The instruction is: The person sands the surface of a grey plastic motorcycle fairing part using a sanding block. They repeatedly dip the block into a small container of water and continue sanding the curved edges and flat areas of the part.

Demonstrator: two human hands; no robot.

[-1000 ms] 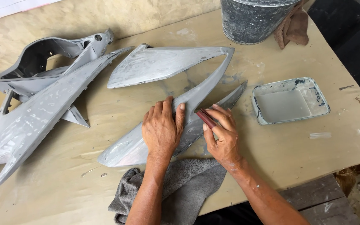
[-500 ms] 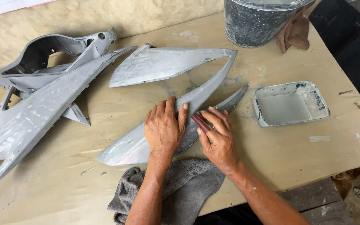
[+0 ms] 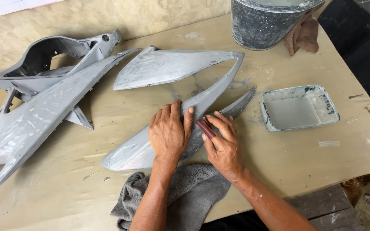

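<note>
Grey primer covered the long curved fairing panel (image 3: 202, 100) that lay across the plywood table (image 3: 287, 171), its near end resting just above a grey towel (image 3: 185, 192) at the table's edge. My left hand (image 3: 168, 132) lay flat on the middle of the panel, fingers spread and palm down, gripping nothing, only pressing the piece to the table. My right hand (image 3: 223, 143) was curled around a small folded piece of reddish-brown sandpaper (image 3: 205, 128), pinched between thumb and fingers and laid against the panel's edge just beside my left fingertips.

Doing this well, as I judged it, meant keeping the fold of the paper flat along the curve so it cut evenly instead of digging a groove with one corner. Pressure had to be light and the strokes short, following the line of the panel, not crossing it. The holding hand mattered as much: the plastic looked thin and springy, so I wanted my palm close to the spot being rubbed so the piece would not flex or skate.

A shallow tray of pale grey liquid (image 3: 298, 107) sat near to my right, and a speckled bucket (image 3: 266, 21) with a brown rag (image 3: 302, 32) draped on it stood at the far edge. Other grey body panels (image 3: 43, 115) lay well apart to my left.
</note>
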